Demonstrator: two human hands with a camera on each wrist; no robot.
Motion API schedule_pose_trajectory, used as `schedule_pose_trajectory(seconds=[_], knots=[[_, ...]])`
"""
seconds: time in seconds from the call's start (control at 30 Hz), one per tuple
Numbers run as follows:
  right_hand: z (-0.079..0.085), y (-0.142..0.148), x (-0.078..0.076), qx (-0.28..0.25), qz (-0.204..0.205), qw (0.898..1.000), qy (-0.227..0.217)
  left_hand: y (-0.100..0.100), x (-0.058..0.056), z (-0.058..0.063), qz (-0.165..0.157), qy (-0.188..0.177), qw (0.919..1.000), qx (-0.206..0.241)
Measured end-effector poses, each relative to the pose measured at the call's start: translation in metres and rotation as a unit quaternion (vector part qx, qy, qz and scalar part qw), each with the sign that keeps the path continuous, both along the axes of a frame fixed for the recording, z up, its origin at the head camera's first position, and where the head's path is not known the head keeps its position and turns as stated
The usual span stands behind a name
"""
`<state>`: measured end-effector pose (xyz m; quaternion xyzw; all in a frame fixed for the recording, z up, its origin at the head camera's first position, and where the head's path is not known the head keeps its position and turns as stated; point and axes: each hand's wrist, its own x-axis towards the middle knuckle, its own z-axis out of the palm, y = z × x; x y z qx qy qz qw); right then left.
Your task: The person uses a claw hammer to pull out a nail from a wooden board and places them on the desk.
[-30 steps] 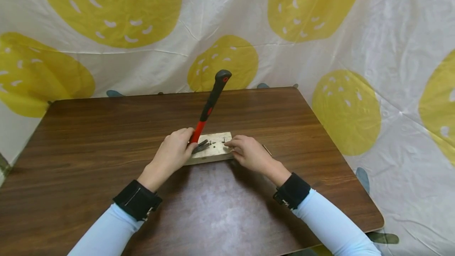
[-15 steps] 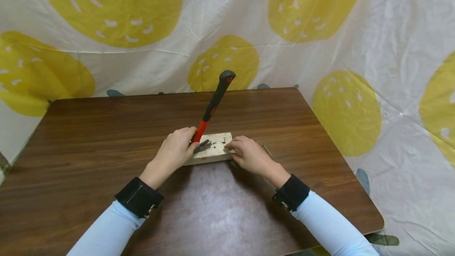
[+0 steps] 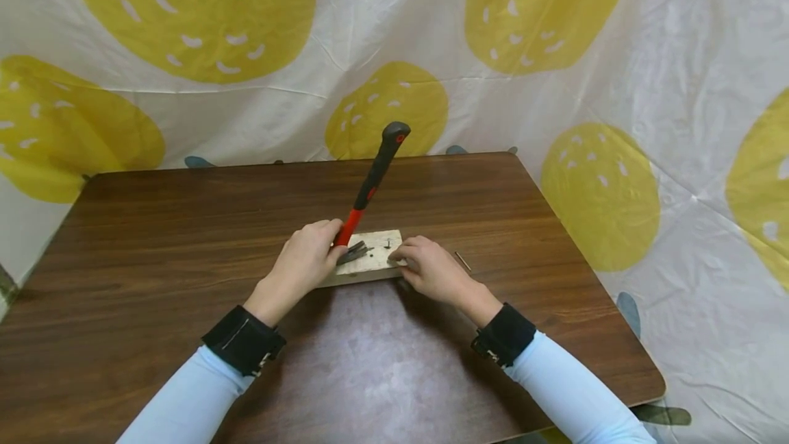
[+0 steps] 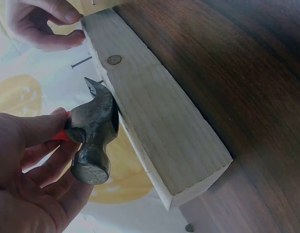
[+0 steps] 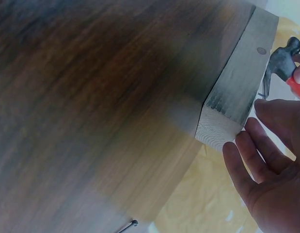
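My left hand (image 3: 302, 262) grips a claw hammer (image 4: 94, 121) close below its head, fingers round the red neck. The black handle end points up and away. Its head lies over the top face of a pale wooden block (image 4: 154, 116), with the claw at a short nail (image 4: 101, 82) sticking out of that face. A longer nail (image 4: 82, 62) stands upright in the block nearer its right end. My right hand (image 3: 437, 269) holds the block's right end, thumb at the upper edge and fingers curled at the end face (image 5: 220, 128).
A loose nail (image 3: 464, 262) lies on the brown wood-grain table (image 3: 185, 238), right of the block and behind my right hand. A white curtain (image 3: 382, 33) with yellow fruit shapes hangs behind the table and along its right side.
The hammer's handle has tipped a little to the right, and my left hand has shifted slightly right with it. My right hand stays almost still at the block's end.
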<state>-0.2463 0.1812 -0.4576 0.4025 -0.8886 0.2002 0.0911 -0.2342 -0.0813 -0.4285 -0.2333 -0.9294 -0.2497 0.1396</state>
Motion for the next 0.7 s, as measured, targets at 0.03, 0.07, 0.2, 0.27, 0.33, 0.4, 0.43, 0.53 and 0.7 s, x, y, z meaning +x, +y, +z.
schedule_pose_trajectory(seconds=[0.03, 0.07, 0.2, 0.27, 0.33, 0.4, 0.43, 0.53, 0.7], knots=[[-0.0004, -0.0002, -0.0002, 0.000, 0.001, 1.000, 0.001, -0.0002, 0.0000, -0.0003, 0.001, 0.000, 1.0000, 0.001], [-0.0006, -0.0005, -0.0002, 0.000, 0.001, 1.000, 0.001, -0.0003, 0.0002, -0.0002, 0.001, -0.001, 1.0000, 0.002], [-0.0018, -0.0006, -0.0009, -0.002, 0.000, 1.000, 0.002, -0.0007, 0.0007, 0.0001, 0.006, -0.011, 0.9999, 0.004], [-0.0020, -0.0006, -0.0010, -0.004, 0.001, 1.000, 0.001, -0.0012, 0.0012, 0.0004, 0.008, -0.017, 0.9998, 0.006], [-0.0020, -0.0006, -0.0009, -0.004, 0.001, 1.000, 0.000, -0.0018, 0.0010, 0.0001, 0.010, -0.021, 0.9997, 0.009], [-0.0020, -0.0005, -0.0009, -0.005, 0.002, 1.000, 0.000, -0.0024, 0.0008, -0.0001, 0.009, -0.021, 0.9997, 0.011], [-0.0020, -0.0006, -0.0008, -0.004, 0.003, 1.000, 0.001, -0.0027, 0.0005, -0.0004, 0.008, -0.019, 0.9997, 0.012], [-0.0022, -0.0010, -0.0009, -0.005, 0.003, 1.000, 0.002, -0.0034, -0.0003, -0.0018, 0.004, -0.014, 0.9997, 0.018], [-0.0024, -0.0015, -0.0005, -0.008, 0.005, 1.000, 0.003, -0.0050, -0.0001, -0.0044, -0.004, -0.008, 0.9994, 0.034]])
